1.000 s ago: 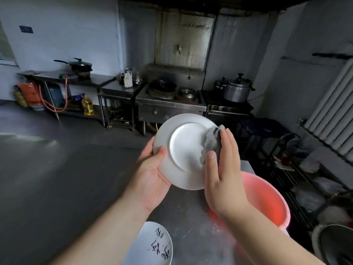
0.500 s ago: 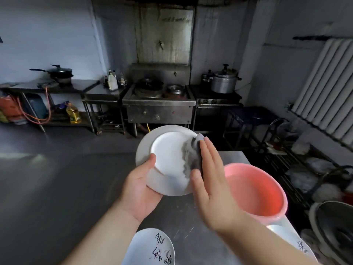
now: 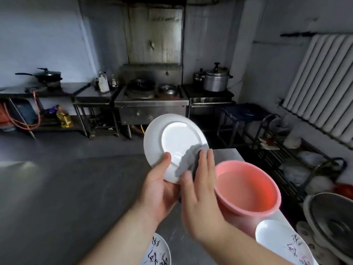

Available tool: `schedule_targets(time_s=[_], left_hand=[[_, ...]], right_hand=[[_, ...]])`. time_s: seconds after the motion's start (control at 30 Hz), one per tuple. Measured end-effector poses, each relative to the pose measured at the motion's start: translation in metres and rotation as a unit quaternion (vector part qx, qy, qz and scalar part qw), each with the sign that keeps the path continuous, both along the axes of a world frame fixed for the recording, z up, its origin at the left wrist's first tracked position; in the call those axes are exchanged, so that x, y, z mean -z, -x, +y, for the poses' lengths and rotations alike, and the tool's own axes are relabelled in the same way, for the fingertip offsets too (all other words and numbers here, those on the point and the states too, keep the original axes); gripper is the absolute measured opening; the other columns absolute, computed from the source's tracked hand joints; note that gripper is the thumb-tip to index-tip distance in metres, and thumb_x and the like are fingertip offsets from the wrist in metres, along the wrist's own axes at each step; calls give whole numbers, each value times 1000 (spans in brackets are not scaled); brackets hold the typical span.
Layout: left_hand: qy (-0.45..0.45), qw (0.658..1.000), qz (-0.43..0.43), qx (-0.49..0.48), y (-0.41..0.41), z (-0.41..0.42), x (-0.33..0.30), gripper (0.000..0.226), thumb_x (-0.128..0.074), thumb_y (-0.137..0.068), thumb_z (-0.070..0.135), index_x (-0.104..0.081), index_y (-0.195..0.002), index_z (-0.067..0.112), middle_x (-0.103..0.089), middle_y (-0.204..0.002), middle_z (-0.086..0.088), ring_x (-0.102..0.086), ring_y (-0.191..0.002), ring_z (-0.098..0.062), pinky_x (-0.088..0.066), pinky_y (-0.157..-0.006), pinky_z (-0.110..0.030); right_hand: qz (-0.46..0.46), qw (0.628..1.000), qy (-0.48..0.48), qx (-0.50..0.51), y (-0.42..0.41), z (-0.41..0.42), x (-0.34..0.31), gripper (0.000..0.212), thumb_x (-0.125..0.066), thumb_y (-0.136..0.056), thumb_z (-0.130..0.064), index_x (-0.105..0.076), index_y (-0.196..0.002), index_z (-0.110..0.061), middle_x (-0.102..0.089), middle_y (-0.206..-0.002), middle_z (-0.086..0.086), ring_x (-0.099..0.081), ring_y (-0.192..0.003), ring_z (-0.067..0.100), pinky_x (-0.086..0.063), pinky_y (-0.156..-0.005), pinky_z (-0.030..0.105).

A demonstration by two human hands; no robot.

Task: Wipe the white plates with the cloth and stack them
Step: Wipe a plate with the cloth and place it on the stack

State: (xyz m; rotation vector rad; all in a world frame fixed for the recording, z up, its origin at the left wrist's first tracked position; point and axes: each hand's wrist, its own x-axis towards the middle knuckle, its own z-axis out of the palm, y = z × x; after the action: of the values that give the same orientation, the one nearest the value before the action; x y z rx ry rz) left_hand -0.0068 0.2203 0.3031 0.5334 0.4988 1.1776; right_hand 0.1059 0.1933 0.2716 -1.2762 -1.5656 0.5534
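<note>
Above the steel bench (image 3: 191, 243), wiping seems mid-course: two patterned plates (image 3: 282, 243) lie apart, unstacked. A pink basin (image 3: 248, 190) of water crowds the right side. The left hand (image 3: 158, 190) grips a tilted white plate (image 3: 172, 142); the right hand (image 3: 202, 192), fingers straight, presses a grey cloth (image 3: 188, 159) against it.

I count three plates: one plain white plate (image 3: 172, 142) held up, two patterned plates (image 3: 158, 253) (image 3: 282, 243) on the table. One grey cloth (image 3: 188, 159). One pink basin (image 3: 246, 188). Two hands: left hand (image 3: 158, 192), right hand (image 3: 202, 197). One oil bottle (image 3: 64, 118).
</note>
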Motion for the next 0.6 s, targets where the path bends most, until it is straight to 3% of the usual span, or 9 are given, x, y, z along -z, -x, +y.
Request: schedule_targets(time_s=[0.1,0.17,0.2,0.27,0.33,0.4,0.47,0.6], left_hand=[[-46,996,33,-63,11,7,-3,44,-52,-101,38,-72,-133,15,-65,-143,-16,-62,-133,-34,-54,-105,-51],[-49,994,53,-85,14,11,-6,44,-55,-100,36,-71,-135,14,-69,-138,-14,-64,-130,-33,-59,-98,-48],[-43,993,67,-90,14,12,-5,46,-54,-99,34,-69,-137,13,-69,-137,-14,-65,-129,-32,-60,-97,-47],[-39,991,74,-102,10,10,0,47,-51,-99,32,-64,-140,12,-69,-136,-16,-65,-129,-32,-59,-99,-46],[-29,992,61,-104,1,7,5,47,-51,-100,33,-63,-139,9,-69,-135,-20,-67,-125,-36,-61,-95,-46],[-10,995,35,-96,-6,4,8,49,-53,-100,34,-62,-140,7,-67,-136,-26,-67,-124,-42,-59,-98,-53],[-21,996,29,-85,-12,4,8,47,-50,-103,34,-64,-140,8,-64,-139,-26,-64,-128,-42,-53,-106,-56],[-60,997,11,-50,-26,5,3,46,-43,-105,37,-73,-131,15,-65,-141,-19,-64,-130,-34,-59,-98,-42]], right_hand=[[47,999,-3,17,-35,37,-31,71,-28,-104,-59,-23,-165,-23,-17,-173,-11,-9,-158,0,-12,-132,37],[35,999,-25,-10,-56,50,-44,60,-33,-109,-47,-38,-160,-18,-34,-167,-10,-25,-155,2,-21,-130,39],[12,999,-27,-19,-61,49,-43,60,-33,-108,-47,-39,-161,-17,-34,-167,-10,-24,-156,2,-21,-129,40],[-47,999,-21,-15,-55,32,-25,73,-30,-106,-57,-23,-166,-18,-15,-174,-11,-7,-159,2,-12,-132,38],[-107,993,-50,1,-36,1,3,87,-22,-104,-69,-2,-168,-14,9,-176,-5,12,-161,13,2,-132,39],[-152,986,-63,0,-21,-22,17,92,-21,-104,-72,8,-165,-9,21,-174,7,25,-159,27,13,-128,39],[-152,986,-58,20,-30,-11,4,88,-24,-105,-67,10,-163,-10,24,-172,8,29,-157,26,15,-128,40],[-55,996,-30,69,-56,19,-34,81,-32,-104,-53,3,-166,-14,15,-170,-9,19,-159,10,2,-131,42]])
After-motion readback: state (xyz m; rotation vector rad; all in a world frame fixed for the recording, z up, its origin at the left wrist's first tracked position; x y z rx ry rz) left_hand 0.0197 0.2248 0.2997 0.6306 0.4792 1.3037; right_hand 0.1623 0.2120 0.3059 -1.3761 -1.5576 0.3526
